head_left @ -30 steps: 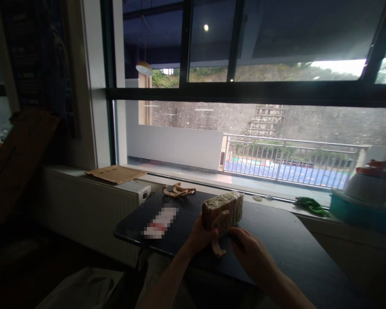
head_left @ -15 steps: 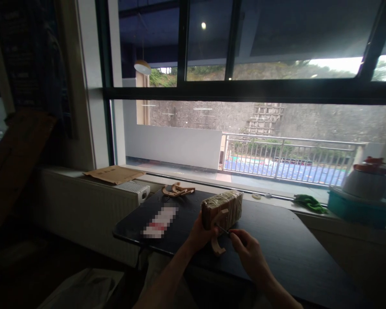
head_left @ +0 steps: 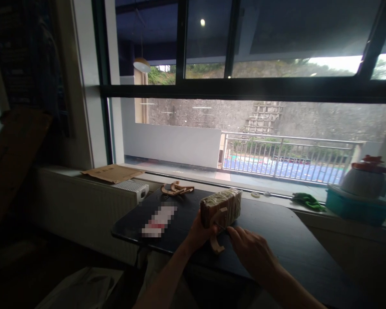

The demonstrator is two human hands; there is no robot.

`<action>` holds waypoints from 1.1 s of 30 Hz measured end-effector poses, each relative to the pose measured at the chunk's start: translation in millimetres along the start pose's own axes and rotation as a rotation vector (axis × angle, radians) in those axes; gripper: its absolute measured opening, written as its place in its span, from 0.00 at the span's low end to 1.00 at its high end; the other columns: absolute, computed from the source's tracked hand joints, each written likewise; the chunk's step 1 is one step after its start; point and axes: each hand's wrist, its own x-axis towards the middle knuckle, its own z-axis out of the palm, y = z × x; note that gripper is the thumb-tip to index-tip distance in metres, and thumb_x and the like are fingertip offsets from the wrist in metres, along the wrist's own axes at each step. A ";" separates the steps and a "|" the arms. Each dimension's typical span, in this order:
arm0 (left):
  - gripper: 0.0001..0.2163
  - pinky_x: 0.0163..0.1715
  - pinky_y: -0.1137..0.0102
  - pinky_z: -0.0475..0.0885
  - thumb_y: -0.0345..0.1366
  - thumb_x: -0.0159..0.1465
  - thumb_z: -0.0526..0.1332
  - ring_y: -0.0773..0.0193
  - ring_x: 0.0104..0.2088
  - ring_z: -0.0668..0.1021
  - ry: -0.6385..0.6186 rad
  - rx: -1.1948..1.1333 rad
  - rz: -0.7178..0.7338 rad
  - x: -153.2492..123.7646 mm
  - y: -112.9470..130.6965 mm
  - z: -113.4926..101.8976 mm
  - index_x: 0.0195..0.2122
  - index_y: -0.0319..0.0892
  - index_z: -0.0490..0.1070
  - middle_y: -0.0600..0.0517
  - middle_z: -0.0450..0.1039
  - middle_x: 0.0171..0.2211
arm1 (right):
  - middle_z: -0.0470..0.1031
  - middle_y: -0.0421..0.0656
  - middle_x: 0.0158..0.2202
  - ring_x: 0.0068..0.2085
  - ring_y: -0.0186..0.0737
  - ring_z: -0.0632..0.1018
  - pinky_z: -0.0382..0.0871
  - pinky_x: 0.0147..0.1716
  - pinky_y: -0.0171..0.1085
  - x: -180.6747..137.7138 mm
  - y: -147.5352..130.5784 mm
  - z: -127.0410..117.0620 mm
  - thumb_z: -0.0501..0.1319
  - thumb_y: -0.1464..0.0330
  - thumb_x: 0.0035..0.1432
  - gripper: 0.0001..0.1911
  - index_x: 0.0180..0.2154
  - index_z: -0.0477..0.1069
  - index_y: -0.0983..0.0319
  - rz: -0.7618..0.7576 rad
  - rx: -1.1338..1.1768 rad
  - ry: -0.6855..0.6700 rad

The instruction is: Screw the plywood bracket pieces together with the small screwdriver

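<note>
A block wrapped in clear film [head_left: 223, 204] stands on the dark table, its narrow end towards me. Against that end is a C-shaped wooden piece [head_left: 217, 246], held upright by my left hand [head_left: 197, 235]; its thumb presses the middle of the curve, and the other fingers are partly hidden by the block. My right hand [head_left: 249, 246] is closed around a thin dark metal tool [head_left: 222, 227], whose tip meets the wooden piece near my left thumb. The tool's handle is hidden in my fingers, so its exact kind is unclear.
More curved wooden pieces [head_left: 176, 189] lie at the table's back left, with small dark bits beside them. A blurred-out white and red item [head_left: 159, 221] lies left of my hands. Along the sill are cardboard [head_left: 114, 172], a green cloth [head_left: 307, 201] and a teal container [head_left: 357, 204].
My right hand has turned over on the tool, its back now facing up, and the fingers sit closer to the wooden piece. My left hand keeps its hold.
</note>
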 end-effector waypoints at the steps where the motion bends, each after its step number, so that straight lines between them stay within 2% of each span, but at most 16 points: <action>1: 0.26 0.40 0.68 0.71 0.28 0.45 0.69 0.57 0.42 0.75 -0.004 -0.003 0.001 0.3 -0.9 -0.3 0.46 0.40 0.66 0.50 0.75 0.40 | 0.75 0.43 0.30 0.29 0.39 0.76 0.61 0.25 0.34 -0.6 -0.8 2.8 0.52 0.80 0.58 0.15 0.44 0.70 0.64 0.010 0.014 0.001; 3: 0.27 0.40 0.68 0.71 0.28 0.45 0.68 0.57 0.42 0.75 -0.017 -0.011 0.005 0.9 -2.4 -0.6 0.47 0.41 0.65 0.50 0.74 0.41 | 0.77 0.44 0.33 0.31 0.39 0.77 0.63 0.28 0.34 -2.2 -3.3 9.2 0.51 0.76 0.60 0.13 0.43 0.70 0.64 0.125 0.144 0.002; 5: 0.27 0.40 0.68 0.71 0.28 0.45 0.68 0.57 0.42 0.75 -0.027 -0.016 0.006 1.3 -3.5 -0.7 0.48 0.41 0.65 0.51 0.74 0.41 | 0.78 0.44 0.35 0.34 0.40 0.78 0.65 0.31 0.34 -3.5 -6.3 16.1 0.51 0.71 0.62 0.11 0.42 0.71 0.63 0.334 0.359 -0.001; 7: 0.26 0.40 0.68 0.71 0.28 0.46 0.68 0.58 0.42 0.75 -0.034 -0.019 0.008 1.6 -4.6 -0.8 0.48 0.41 0.64 0.51 0.74 0.41 | 0.79 0.43 0.33 0.34 0.41 0.79 0.66 0.32 0.34 -3.9 -8.0 21.7 0.51 0.65 0.63 0.13 0.39 0.72 0.62 0.527 0.581 -0.013; 9: 0.26 0.40 0.69 0.71 0.28 0.46 0.68 0.58 0.42 0.75 -0.040 -0.021 0.010 1.8 -5.6 -1.0 0.48 0.41 0.64 0.50 0.74 0.41 | 0.79 0.43 0.31 0.32 0.41 0.78 0.66 0.30 0.35 -3.2 -8.2 23.8 0.50 0.60 0.62 0.16 0.36 0.72 0.62 0.619 0.727 -0.037; 11: 0.27 0.39 0.69 0.71 0.29 0.46 0.68 0.58 0.41 0.75 -0.041 -0.023 0.009 1.9 -6.4 -1.1 0.48 0.41 0.64 0.50 0.74 0.41 | 0.79 0.42 0.30 0.32 0.42 0.78 0.66 0.30 0.35 -2.0 -7.5 20.8 0.49 0.59 0.62 0.18 0.35 0.72 0.61 0.613 0.753 -0.073; 13: 0.27 0.38 0.70 0.72 0.29 0.46 0.68 0.58 0.40 0.75 -0.037 -0.023 0.003 1.8 -6.4 -0.8 0.48 0.41 0.64 0.50 0.74 0.40 | 0.79 0.42 0.30 0.32 0.43 0.78 0.65 0.30 0.36 -0.7 -7.2 13.3 0.50 0.60 0.61 0.15 0.39 0.71 0.60 0.593 0.654 -0.119; 15: 0.26 0.37 0.69 0.72 0.29 0.46 0.68 0.58 0.40 0.76 -0.033 -0.026 -0.001 1.4 -5.2 0.0 0.47 0.40 0.64 0.50 0.74 0.39 | 0.79 0.41 0.31 0.32 0.43 0.78 0.63 0.29 0.36 0.6 -7.7 4.2 0.53 0.65 0.58 0.15 0.47 0.68 0.59 0.557 0.510 -0.157; 17: 0.26 0.38 0.69 0.72 0.28 0.45 0.68 0.58 0.40 0.75 -0.028 -0.029 -0.001 0.8 -3.5 0.7 0.46 0.40 0.64 0.50 0.74 0.39 | 0.79 0.41 0.34 0.31 0.41 0.78 0.62 0.27 0.34 2.2 -8.4 -3.1 0.55 0.71 0.55 0.18 0.49 0.65 0.59 0.458 0.380 -0.145; 21: 0.25 0.38 0.69 0.71 0.28 0.45 0.68 0.58 0.40 0.75 -0.015 -0.024 -0.006 0.3 -1.6 0.5 0.46 0.41 0.65 0.51 0.74 0.39 | 0.76 0.42 0.32 0.29 0.38 0.77 0.59 0.26 0.33 4.6 -7.7 -5.9 0.52 0.77 0.58 0.14 0.42 0.70 0.60 0.137 0.134 -0.035; 24: 0.25 0.38 0.69 0.71 0.29 0.46 0.68 0.59 0.40 0.75 -0.015 -0.020 -0.012 0.7 -1.2 -0.2 0.46 0.41 0.65 0.52 0.74 0.38 | 0.75 0.43 0.29 0.28 0.38 0.76 0.59 0.26 0.33 4.0 -5.5 0.5 0.51 0.77 0.59 0.13 0.40 0.71 0.62 0.044 0.104 0.021; 26: 0.25 0.39 0.69 0.71 0.28 0.46 0.68 0.59 0.41 0.75 -0.026 -0.024 -0.008 0.7 -0.1 -0.1 0.46 0.42 0.65 0.52 0.74 0.39 | 0.77 0.44 0.32 0.30 0.39 0.77 0.62 0.28 0.34 2.0 -4.2 7.1 0.51 0.73 0.61 0.11 0.41 0.71 0.62 0.151 0.255 0.038; 30: 0.25 0.39 0.69 0.71 0.29 0.46 0.67 0.59 0.42 0.75 -0.040 -0.023 0.003 -0.8 3.6 0.7 0.47 0.42 0.64 0.52 0.74 0.41 | 0.78 0.43 0.30 0.30 0.40 0.77 0.66 0.29 0.34 -1.3 -3.1 20.5 0.52 0.62 0.61 0.14 0.38 0.72 0.63 0.557 0.728 0.042; 33: 0.26 0.39 0.69 0.71 0.29 0.46 0.68 0.58 0.42 0.75 -0.032 -0.014 0.011 -0.8 2.5 0.2 0.47 0.41 0.64 0.51 0.74 0.41 | 0.77 0.43 0.28 0.30 0.40 0.76 0.66 0.30 0.35 -0.9 -4.5 22.1 0.51 0.58 0.60 0.18 0.35 0.72 0.63 0.642 0.860 0.010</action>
